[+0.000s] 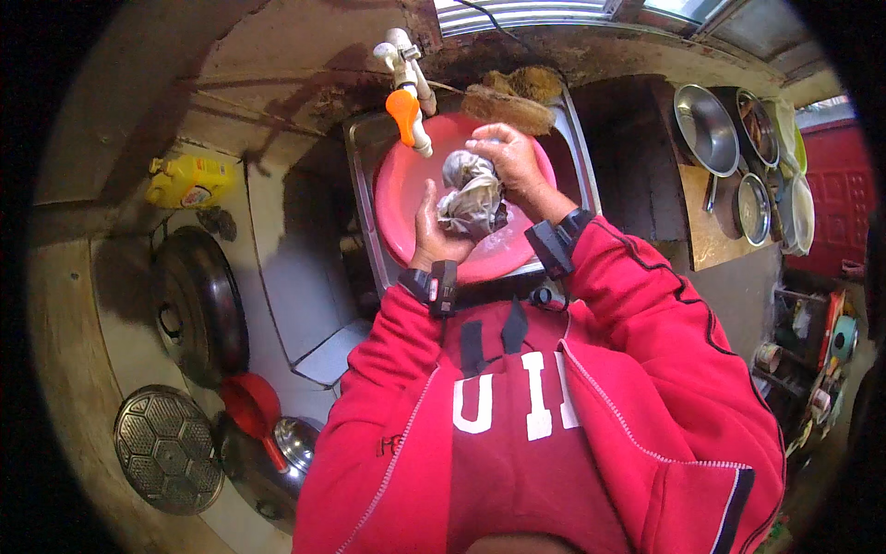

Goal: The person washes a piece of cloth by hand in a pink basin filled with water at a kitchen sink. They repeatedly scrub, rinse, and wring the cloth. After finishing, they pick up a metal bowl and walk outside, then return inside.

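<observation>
A wet, crumpled grey-white cloth (pixel 473 197) is bunched between my two hands above a pink plastic basin (pixel 396 239). My left hand (pixel 443 232) cups the cloth from below on its left side, thumb pointing up. On the upper right, my right hand (pixel 511 158) curls against the cloth with its fingers bent. Water with some suds shows in the basin, which sits in a metal sink (pixel 361 181). Over the basin's far left rim hangs a white tap (pixel 421 142) with an orange lever handle (pixel 402 114). No stream from the tap is visible.
Brown fibrous scrubbing pads (pixel 509 109) lie at the sink's back edge. A yellow jug (pixel 190 181), a dark round lid (pixel 201 308) and a red ladle (pixel 252 408) stand left. Metal pans (pixel 706 130) rest on a wooden board (pixel 713 228) at right.
</observation>
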Demonstrator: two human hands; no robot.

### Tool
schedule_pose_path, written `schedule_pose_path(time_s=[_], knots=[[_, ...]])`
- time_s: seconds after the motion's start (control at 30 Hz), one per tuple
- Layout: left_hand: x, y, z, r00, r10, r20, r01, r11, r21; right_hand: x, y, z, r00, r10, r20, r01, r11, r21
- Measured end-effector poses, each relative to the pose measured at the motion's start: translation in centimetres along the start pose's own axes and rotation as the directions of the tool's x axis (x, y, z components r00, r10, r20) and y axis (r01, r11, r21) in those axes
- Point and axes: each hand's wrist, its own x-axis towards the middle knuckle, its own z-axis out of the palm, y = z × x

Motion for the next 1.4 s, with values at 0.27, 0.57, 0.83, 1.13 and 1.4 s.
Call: schedule_pose_path(time_s=[0.27,0.57,0.83,1.13,1.4], knots=[[0.2,-0.5,-0.8,0.988,0.139,-0.073,-0.13,0.985,0.116,-2.5,0.4,3.0,0.767,-0.452,0.455,0.633,0.422,-0.649],[-0.5,1.5,-1.2,0.994,0.095,0.061,-0.104,0.979,0.174,-4.4,1.9,3.2,0.928,-0.233,0.29,0.368,0.688,-0.626],[0.1,0.2,-3.0,0.995,0.089,0.036,-0.093,0.986,0.138,-2.9,3.4,1.4,0.875,-0.348,0.336,0.477,0.502,-0.721],[-1.6,0.6,1.5,0.965,-0.001,0.262,-0.084,0.946,0.313,-0.6,1.8,-2.2,0.964,0.124,-0.237,-0.204,0.914,-0.351],[0.1,0.3,2.5,0.985,0.172,-0.014,-0.172,0.984,0.045,6.7,-10.5,-6.7,0.991,0.07,-0.113,-0.069,0.998,0.007]])
